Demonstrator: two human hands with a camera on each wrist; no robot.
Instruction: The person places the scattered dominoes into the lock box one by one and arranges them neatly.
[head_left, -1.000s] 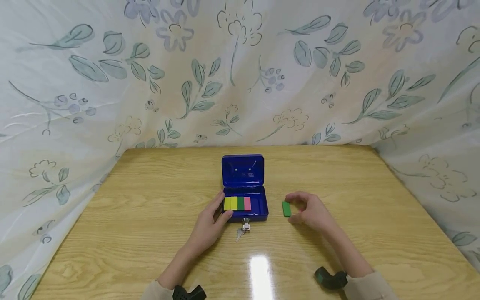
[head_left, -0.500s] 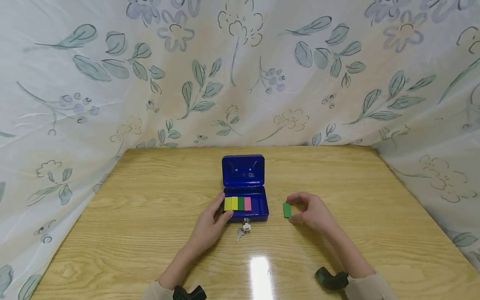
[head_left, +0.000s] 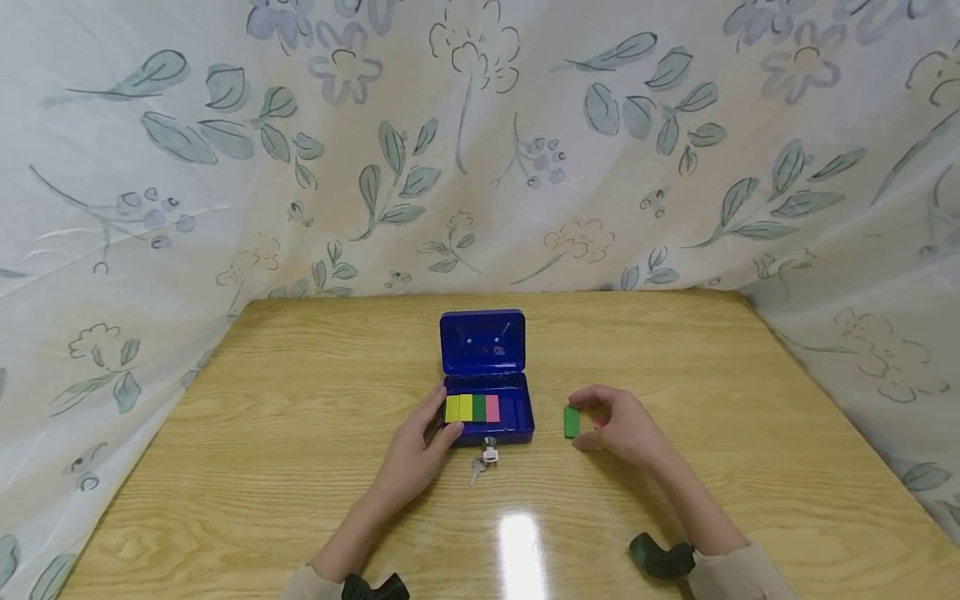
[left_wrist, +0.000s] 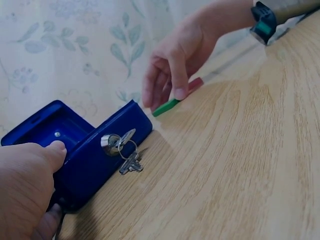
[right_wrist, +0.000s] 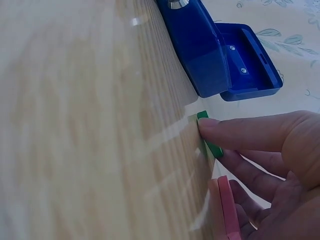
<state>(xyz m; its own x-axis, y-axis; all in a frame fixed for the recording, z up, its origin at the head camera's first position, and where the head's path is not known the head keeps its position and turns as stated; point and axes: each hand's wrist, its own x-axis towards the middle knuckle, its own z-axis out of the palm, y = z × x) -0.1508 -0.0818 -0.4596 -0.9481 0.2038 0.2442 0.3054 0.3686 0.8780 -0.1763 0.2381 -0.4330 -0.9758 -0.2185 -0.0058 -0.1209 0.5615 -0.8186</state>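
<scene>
A blue metal cash box (head_left: 512,433) stands with its lid (head_left: 483,342) raised. Inside lie two yellow blocks (head_left: 459,408), a green one (head_left: 479,408) and a pink one (head_left: 492,408), side by side. My left hand (head_left: 414,454) grips the box's left front corner, thumb over the front rim. To the right of the box, my right hand (head_left: 618,427) pinches a flat green domino-like block (head_left: 572,422) by its ends, low at the tabletop. Under that palm a pink block (right_wrist: 229,207) lies on the table, mostly hidden in the head view.
Keys (head_left: 477,468) hang on a ring from the lock (left_wrist: 110,144) at the box's front. The wooden table (head_left: 300,367) runs back to a floral cloth (head_left: 495,167). Dark wrist devices (head_left: 662,557) are on both wrists.
The green block between my right fingers has turned slightly and shifted a little toward me. My left hand and the box keep their places; the head view has shifted a touch.
</scene>
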